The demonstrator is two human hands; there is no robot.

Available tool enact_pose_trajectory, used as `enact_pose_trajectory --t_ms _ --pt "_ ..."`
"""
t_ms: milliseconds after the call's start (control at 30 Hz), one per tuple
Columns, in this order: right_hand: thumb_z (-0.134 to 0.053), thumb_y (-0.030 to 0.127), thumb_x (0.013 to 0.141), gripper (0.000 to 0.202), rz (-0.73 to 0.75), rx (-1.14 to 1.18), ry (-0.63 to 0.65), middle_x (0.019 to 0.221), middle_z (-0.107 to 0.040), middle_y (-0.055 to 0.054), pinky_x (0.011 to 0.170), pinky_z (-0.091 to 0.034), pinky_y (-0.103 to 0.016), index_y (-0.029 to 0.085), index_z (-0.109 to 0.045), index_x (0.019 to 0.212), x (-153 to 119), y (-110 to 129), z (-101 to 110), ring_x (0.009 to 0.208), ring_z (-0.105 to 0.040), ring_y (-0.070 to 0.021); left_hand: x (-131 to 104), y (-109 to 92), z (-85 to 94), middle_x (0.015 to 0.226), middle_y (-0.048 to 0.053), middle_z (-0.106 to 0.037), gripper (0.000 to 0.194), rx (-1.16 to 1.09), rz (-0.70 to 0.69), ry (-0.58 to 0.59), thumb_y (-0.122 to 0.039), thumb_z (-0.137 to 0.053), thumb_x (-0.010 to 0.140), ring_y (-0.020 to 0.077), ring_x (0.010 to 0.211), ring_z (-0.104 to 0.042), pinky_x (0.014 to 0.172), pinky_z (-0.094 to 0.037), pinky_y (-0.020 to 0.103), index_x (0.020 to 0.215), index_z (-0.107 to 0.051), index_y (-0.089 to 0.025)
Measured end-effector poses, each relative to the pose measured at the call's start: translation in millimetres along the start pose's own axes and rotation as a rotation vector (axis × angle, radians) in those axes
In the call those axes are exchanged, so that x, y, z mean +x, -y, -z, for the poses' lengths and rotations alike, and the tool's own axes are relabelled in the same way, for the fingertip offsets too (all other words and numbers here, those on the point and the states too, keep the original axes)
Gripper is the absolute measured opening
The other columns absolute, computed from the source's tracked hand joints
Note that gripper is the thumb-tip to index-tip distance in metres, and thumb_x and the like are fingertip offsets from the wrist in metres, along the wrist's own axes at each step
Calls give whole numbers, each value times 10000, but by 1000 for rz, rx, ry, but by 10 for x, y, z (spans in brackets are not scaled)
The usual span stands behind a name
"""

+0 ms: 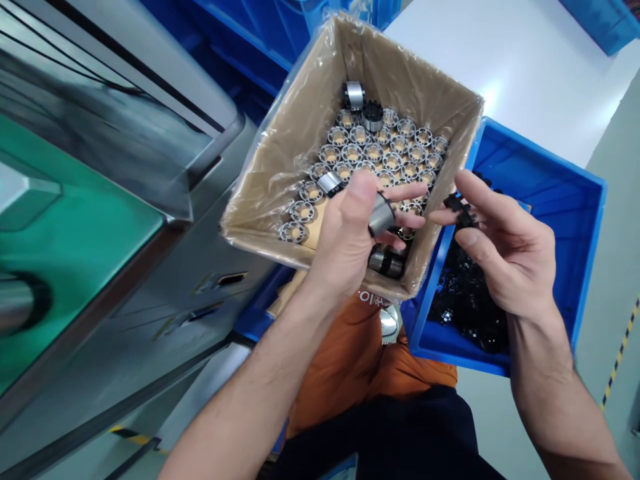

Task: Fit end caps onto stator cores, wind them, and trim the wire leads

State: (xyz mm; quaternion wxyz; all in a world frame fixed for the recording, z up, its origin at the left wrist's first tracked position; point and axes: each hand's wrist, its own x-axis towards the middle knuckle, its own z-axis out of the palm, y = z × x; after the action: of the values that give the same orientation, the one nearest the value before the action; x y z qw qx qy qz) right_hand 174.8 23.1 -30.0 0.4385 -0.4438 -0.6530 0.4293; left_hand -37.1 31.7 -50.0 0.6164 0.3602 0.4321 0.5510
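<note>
My left hand (350, 233) is over a cardboard box lined with clear plastic (285, 147). Its fingers are closed around a silver metal ring (382, 215). To the right, my right hand (505, 247) pinches a small black plastic part (463, 211) between thumb and fingers, above the near side of a blue bin (565, 267). Rows of slotted metal rings (367, 152) stand on the box floor. A few rings with black parts fitted, such as one tilted ring (355, 95), lie on top or against the walls. Many black parts (470, 300) fill the bin's bottom.
A green-topped metal machine (75, 233) stands at the left. Blue crates (250, 33) are stacked behind the box. A white table (500, 60) lies beyond, with another blue bin (605, 23) at its edge. Orange cloth (345, 360) shows below the box.
</note>
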Motion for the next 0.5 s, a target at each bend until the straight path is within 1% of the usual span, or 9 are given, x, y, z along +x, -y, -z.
enact_pose_trajectory --t_ms 33,67,133,167,233,300,367,433,500 --pt "-857 482 1085 487 4 -21 -9 1363 -887 -47 1269 -670 -666 360 -781 1550 -1 -2 2 1339 -850 -346 10 11 -2 991 58 -843 684 1 -4 -30 -910 -696 1022 124 592 -700 486 -495 222 998 -601 -233" --pt "-885 466 1066 498 13 -23 -12 1311 -900 -40 1279 -663 -660 356 -783 1541 -2 -8 -8 1330 -853 -342 16 25 1 894 25 -818 658 10 -10 -28 -892 -707 1030 105 516 -641 475 -487 223 1026 -618 -240" --pt "-948 393 1018 511 53 35 -9 1210 -919 -24 1231 -706 -600 342 -801 1504 -4 -29 -56 1240 -882 -312 23 53 14 710 -31 -707 633 62 -23 31 -871 -727 1034 81 420 -524 447 -450 224 1042 -677 -240" --pt "-977 343 990 512 79 81 -7 1193 -920 -19 1178 -740 -551 336 -815 1476 -5 -41 -86 1177 -894 -291 24 65 21 667 -43 -655 640 91 -38 70 -873 -755 1015 78 420 -506 441 -437 223 1021 -702 -234" --pt "-1019 252 935 516 122 155 -28 1220 -911 -15 1065 -784 -456 330 -848 1415 -3 -58 -140 1082 -898 -247 27 81 30 680 -44 -610 675 110 -72 109 -903 -785 973 86 476 -531 455 -447 217 1028 -735 -232" --pt "-1046 199 892 517 149 163 -74 1229 -889 -11 999 -795 -398 333 -876 1361 6 -57 -170 1036 -879 -212 27 86 31 779 -27 -645 682 77 -57 121 -916 -725 1011 105 561 -596 500 -504 223 1177 -754 -254" --pt "-1075 199 854 492 172 112 -117 1155 -842 -8 937 -800 -367 337 -906 1296 21 -39 -171 1011 -837 -195 23 83 27 851 -13 -672 657 48 -16 174 -894 -671 1061 122 605 -643 513 -528 234 1268 -727 -272" --pt "-1101 250 832 460 189 34 -141 1127 -781 -23 865 -799 -357 351 -927 1245 37 -21 -160 1026 -793 -205 10 78 23 833 -21 -646 613 82 4 238 -862 -712 1058 120 591 -633 502 -512 233 1196 -686 -265" --pt "-1112 298 828 449 212 -38 -137 1150 -770 -35 849 -788 -369 372 -934 1233 45 -14 -156 1083 -771 -226 -9 79 21 791 -35 -600 619 123 -17 268 -872 -694 1062 111 562 -587 503 -505 238 1091 -623 -258"
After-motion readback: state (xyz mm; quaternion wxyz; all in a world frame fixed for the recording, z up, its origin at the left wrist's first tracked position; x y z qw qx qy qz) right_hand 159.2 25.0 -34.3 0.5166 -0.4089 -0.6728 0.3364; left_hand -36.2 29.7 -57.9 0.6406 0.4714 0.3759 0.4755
